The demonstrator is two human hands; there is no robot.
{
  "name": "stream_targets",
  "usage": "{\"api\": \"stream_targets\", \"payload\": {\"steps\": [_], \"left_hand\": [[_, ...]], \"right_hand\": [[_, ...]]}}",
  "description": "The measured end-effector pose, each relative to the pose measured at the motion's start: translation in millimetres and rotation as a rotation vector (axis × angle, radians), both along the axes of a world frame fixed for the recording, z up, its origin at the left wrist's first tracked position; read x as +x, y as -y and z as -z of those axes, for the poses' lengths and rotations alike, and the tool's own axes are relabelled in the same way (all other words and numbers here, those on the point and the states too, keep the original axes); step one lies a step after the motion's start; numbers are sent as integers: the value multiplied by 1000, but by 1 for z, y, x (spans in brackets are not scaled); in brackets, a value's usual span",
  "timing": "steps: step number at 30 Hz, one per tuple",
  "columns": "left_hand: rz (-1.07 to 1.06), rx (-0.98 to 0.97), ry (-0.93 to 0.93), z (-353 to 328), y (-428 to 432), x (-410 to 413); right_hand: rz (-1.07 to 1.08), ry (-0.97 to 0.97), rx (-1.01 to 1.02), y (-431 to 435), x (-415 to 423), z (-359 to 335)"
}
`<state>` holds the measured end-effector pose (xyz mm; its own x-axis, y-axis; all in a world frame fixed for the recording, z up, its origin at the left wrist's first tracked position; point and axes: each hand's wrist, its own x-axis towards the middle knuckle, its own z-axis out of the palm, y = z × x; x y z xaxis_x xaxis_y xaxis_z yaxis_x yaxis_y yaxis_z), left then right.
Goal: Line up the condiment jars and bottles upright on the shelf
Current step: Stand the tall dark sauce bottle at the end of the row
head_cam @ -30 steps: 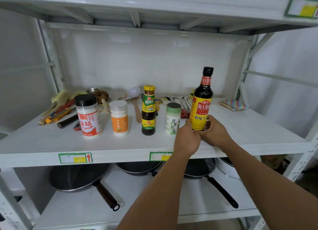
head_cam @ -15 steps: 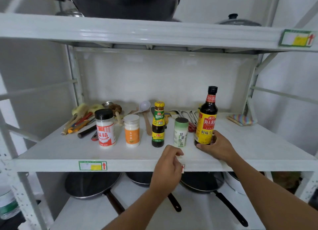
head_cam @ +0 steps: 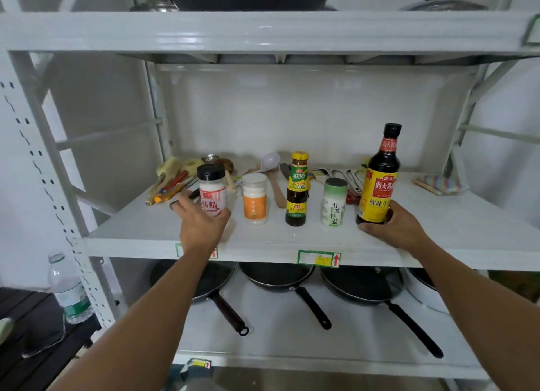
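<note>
Five condiment containers stand in a rough row along the front half of the white shelf [head_cam: 263, 241], all upright as far as can be seen. At the left end, the left hand [head_cam: 201, 225] grips the black-capped jar [head_cam: 212, 190] with the red label, fingers curled round its far side and thumb against its near right side (the hand hides the jar's base, so whether it rests on the shelf or is lifted cannot be told). Just to its right stands the white jar with the orange label [head_cam: 254, 200], then the small dark bottle with the yellow cap [head_cam: 297, 189], then the green-capped shaker [head_cam: 334, 202], each apart from its neighbours. At the right end, the right hand [head_cam: 397, 230] holds the tall soy sauce bottle [head_cam: 380, 183] low down, fingers wrapped round the right of its lower label and thumb lying on the shelf against the front of its base. Behind the row lies a jumble of utensils [head_cam: 172, 183], among them a pale ladle [head_cam: 270, 160], and a striped cloth [head_cam: 441, 183] sits far right. Black frying pans [head_cam: 277, 276] rest on the shelf below, and a water bottle [head_cam: 68, 288] stands left of the rack.
</note>
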<state>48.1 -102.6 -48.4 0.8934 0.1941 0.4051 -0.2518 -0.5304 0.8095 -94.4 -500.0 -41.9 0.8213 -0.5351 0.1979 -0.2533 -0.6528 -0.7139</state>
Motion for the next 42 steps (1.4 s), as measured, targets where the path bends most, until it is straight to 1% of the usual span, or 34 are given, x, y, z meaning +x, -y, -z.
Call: {"api": "stream_targets", "payload": {"steps": [4, 8, 12, 17, 38, 42], "left_hand": [[113, 64, -173, 4, -7, 18], [162, 50, -288, -2, -16, 30], [140, 190, -267, 4, -13, 32], [123, 233, -244, 7, -13, 37], [74, 169, -236, 8, -8, 30], [70, 202, -220, 9, -8, 30]], "right_hand": [[2, -3, -9, -3, 1, 0], [2, -18, -27, -3, 3, 0], [8, -26, -49, -2, 4, 2], [16, -29, -48, -2, 4, 3], [11, -29, -49, -1, 4, 4], [2, -24, -44, -1, 4, 4]]}}
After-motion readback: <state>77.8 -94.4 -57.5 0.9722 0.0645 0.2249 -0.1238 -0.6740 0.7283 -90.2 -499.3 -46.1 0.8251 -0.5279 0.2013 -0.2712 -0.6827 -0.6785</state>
